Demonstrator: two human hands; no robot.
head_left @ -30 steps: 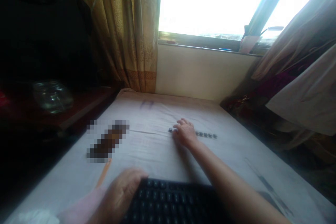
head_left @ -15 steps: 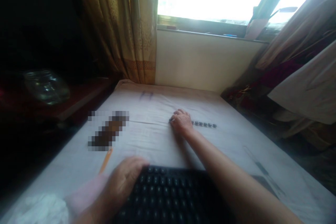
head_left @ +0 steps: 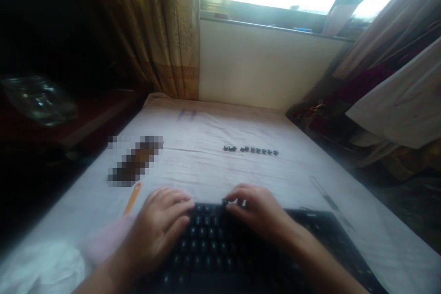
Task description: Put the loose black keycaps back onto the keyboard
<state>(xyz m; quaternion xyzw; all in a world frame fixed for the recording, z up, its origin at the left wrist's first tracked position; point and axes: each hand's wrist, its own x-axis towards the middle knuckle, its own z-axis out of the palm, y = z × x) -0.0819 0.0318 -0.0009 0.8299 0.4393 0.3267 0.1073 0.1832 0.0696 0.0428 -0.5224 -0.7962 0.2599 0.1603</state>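
A black keyboard (head_left: 203,243) lies in front of me, its keys dark with pale markings. My left hand (head_left: 161,220) grips its left side, fingers at the upper left corner and thumb near the keys. Over the top row my right hand (head_left: 257,206) has thumb and forefinger pinched around a small dark keycap (head_left: 225,201), which my fingers partly hide. Beyond the keyboard, several black keycaps (head_left: 263,150) lie in a line on the pale sheet (head_left: 193,170), with a smaller group of keycaps (head_left: 229,148) just left of them across a gap.
A pixelated brown object (head_left: 136,161) and an orange handle (head_left: 132,197) beside pink material (head_left: 106,241) are on the left. White crumpled material (head_left: 43,266) sits at lower left. A slim tool (head_left: 329,201) lies right. A glass jar (head_left: 41,98) stands on the dark furniture.
My right hand has come back from the keycap line to the keyboard's top row, with a keycap in its fingers. A gap now shows in the line. The view has tilted down slightly.
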